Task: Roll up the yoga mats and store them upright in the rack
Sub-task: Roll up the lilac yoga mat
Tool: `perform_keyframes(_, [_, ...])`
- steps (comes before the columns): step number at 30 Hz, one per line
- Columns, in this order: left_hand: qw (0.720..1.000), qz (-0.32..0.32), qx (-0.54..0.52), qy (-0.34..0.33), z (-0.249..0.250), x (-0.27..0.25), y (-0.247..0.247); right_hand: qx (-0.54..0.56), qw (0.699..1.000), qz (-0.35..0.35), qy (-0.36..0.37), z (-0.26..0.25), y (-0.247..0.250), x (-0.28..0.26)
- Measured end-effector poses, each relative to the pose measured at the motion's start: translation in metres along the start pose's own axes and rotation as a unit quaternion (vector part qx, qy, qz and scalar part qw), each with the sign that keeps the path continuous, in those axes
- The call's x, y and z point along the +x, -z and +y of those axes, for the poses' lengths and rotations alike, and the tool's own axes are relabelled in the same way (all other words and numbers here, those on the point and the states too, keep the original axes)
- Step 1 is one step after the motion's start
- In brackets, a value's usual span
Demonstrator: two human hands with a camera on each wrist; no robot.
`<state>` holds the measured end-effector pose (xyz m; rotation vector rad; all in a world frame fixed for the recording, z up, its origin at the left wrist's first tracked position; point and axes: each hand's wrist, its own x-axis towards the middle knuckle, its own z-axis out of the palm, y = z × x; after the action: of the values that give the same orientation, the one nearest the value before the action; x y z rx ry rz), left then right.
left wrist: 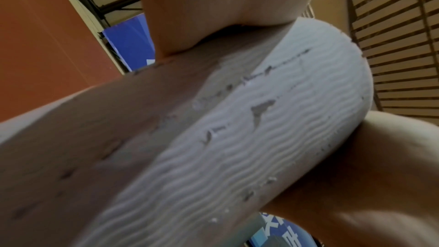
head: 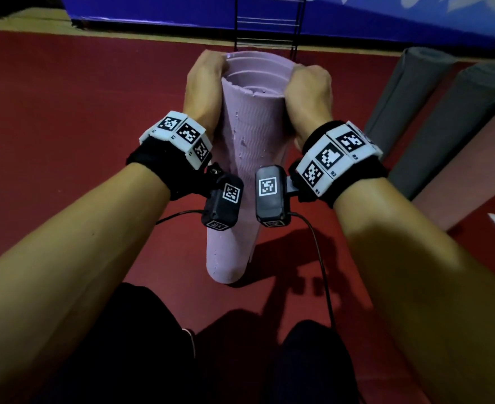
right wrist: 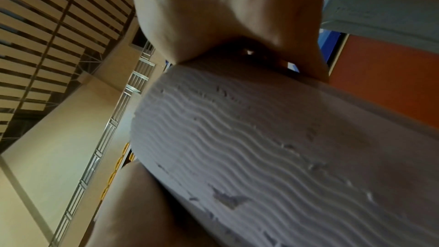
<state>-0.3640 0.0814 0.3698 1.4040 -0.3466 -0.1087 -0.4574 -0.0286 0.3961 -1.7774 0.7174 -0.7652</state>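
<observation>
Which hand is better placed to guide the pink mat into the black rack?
Neither clearly: left hand and right hand both grip the upright pink mat at its top, and the rack stands straight ahead.

My right wrist band (head: pixel 338 157) carries small labels R1, R2 and R3 under its square code markers; nothing else reads clearly.

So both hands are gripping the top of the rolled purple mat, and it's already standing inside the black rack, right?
Not quite. Both the left hand and the right hand do grip the top of the rolled purple mat, but it is not in the black rack. The head view shows the mat standing on the red floor, in front of the rack.
</observation>
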Motion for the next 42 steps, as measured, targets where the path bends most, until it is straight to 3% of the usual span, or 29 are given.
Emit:
perform_keyframes(3, [1.000, 0.001, -0.015, 0.010, -0.011, -0.007, 0.000, -0.006, 1.000, -0.010, -0.014, 0.009, -0.001, -0.002])
perform_keyframes(10, [0.998, 0.008, -0.044, 0.037, -0.088, -0.002, 0.024, 0.011, 0.999, -0.005, -0.042, 0.053, -0.020, -0.030])
perform_keyframes(17, [0.998, 0.043, 0.005, 0.035, -0.045, -0.019, 0.025, 0.026, 0.998, 0.004, -0.055, 0.043, -0.029, -0.037])
perform_keyframes(25, [0.993, 0.032, -0.026, 0.110, -0.059, -0.004, 0.026, 0.062, 0.995, -0.008, -0.076, 0.046, -0.038, -0.029])
perform_keyframes(31, [0.994, 0.051, -0.009, 0.098, -0.051, -0.007, 0.026, 0.088, 0.991, -0.024, -0.098, 0.040, -0.041, -0.031])
perform_keyframes(34, [0.992, 0.061, 0.100, 0.056, -0.037, 0.000, 0.025, 0.093, 0.992, -0.025, -0.081, 0.034, -0.039, -0.037])
perform_keyframes(38, [0.957, 0.004, 0.284, 0.063, -0.016, 0.001, 0.020, 0.051, 0.997, -0.003, -0.049, 0.035, -0.035, -0.042])
perform_keyframes(42, [0.863, -0.094, 0.497, -0.015, 0.006, 0.004, 0.009, 0.020, 0.999, 0.021, -0.034, 0.038, -0.031, -0.043])
